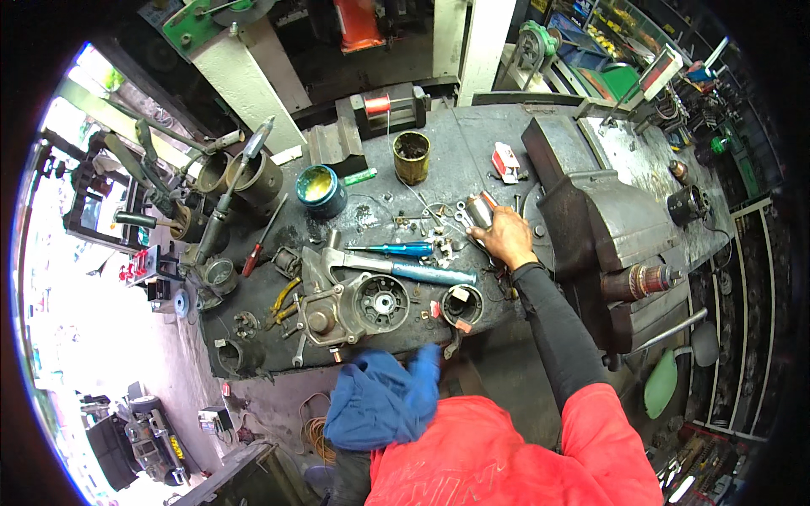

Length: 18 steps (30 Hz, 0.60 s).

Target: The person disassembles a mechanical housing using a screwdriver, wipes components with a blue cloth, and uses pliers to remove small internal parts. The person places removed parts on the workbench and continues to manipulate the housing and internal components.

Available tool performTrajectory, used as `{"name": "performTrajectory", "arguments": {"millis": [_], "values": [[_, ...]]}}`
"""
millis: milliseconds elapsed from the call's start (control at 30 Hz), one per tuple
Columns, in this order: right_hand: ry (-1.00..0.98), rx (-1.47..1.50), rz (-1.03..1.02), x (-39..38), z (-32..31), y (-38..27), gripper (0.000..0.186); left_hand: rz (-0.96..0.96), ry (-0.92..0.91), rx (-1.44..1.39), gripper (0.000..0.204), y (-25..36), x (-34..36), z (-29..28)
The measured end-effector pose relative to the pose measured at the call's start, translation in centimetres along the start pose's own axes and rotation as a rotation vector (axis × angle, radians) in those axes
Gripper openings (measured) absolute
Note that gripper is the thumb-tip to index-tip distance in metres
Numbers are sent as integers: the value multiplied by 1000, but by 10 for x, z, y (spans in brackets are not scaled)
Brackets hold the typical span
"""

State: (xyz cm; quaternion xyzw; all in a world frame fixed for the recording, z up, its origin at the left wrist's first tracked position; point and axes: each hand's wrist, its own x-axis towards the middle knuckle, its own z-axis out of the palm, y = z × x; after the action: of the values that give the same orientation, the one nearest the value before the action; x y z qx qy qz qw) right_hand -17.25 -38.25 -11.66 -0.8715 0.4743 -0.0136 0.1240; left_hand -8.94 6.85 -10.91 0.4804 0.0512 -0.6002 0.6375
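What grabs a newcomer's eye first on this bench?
Probably the big grey steel bench vise on the bench's right side, with a copper-wound motor armature lying at its near end. Just left of it, the right hand grips a small shiny metal cylinder over scattered small parts. At the near edge, a crumpled blue cloth covers where the left hand would be, beside a round grey cast-metal motor housing.
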Motion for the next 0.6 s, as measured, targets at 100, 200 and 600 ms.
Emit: {"name": "performTrajectory", "arguments": {"millis": [100, 200, 600], "values": [[-27, 23, 55, 21, 11, -5, 62, 11, -13, -23, 38, -4, -1, 8], [-95, 308, 132, 20, -7, 6, 54, 22, -38, -32, 37, -6, -2, 17], [-384, 957, -103, -281, -115, -60, 33, 38, -378, -451, 35, 24, 2, 119]]}}
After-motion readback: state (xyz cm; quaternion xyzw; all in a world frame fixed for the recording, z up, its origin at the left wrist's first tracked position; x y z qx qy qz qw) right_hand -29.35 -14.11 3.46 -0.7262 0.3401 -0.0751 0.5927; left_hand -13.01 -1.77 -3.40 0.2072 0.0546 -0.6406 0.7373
